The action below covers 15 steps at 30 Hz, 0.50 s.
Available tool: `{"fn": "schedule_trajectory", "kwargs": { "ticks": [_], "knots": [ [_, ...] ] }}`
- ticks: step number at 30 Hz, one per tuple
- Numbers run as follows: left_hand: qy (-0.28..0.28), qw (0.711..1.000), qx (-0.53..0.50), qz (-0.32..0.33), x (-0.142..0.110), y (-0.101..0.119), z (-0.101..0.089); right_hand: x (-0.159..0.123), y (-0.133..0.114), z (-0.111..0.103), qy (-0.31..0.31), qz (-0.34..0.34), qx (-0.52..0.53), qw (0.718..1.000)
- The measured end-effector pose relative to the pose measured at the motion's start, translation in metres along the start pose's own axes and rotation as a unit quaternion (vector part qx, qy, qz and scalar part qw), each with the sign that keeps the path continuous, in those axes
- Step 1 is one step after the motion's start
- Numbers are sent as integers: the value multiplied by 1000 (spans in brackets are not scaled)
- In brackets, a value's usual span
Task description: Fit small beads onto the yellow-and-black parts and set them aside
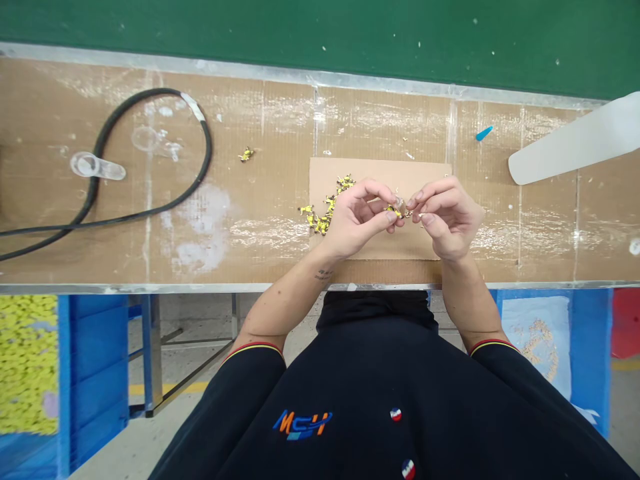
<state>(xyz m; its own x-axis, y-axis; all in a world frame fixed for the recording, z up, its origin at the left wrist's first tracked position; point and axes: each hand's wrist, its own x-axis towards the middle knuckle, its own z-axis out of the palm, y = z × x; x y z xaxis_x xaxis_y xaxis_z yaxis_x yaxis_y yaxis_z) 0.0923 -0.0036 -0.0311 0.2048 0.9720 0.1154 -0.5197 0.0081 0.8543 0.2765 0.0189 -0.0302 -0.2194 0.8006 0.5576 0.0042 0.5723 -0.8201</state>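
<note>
My left hand (361,219) pinches a small yellow-and-black figure (393,211) between thumb and fingers, above a cardboard sheet (415,248). Close to its right side, my right hand (447,217) has thumb and fingertips drawn together at the figure's edge. Something tiny and pale shows at those fingertips, too small to name. Several similar yellow figures (327,212) lie in a loose pile beside my left hand, partly hidden by it, on the left of the sheet. One more yellow figure (247,155) lies apart, farther left on the table.
A black cable (207,150) loops over the left of the cardboard-covered table (280,253), with a clear plastic piece (100,167) on it. At right are a blue cone-shaped piece (484,133) and a long white object (575,140). Blue crates (93,380) stand below the front edge.
</note>
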Motion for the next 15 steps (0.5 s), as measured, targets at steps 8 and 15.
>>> {"fn": "schedule_trajectory", "kwargs": {
  "ticks": [8, 15],
  "knots": [
    [7, 1000, -2, 15, 2, -3, -3, 1, -1, 1, -2, -36, 2, 999],
    [-11, 1000, -5, 18, 3, -1, 2, 1, 0, -1, 1, -48, -10, 999]
  ]
}}
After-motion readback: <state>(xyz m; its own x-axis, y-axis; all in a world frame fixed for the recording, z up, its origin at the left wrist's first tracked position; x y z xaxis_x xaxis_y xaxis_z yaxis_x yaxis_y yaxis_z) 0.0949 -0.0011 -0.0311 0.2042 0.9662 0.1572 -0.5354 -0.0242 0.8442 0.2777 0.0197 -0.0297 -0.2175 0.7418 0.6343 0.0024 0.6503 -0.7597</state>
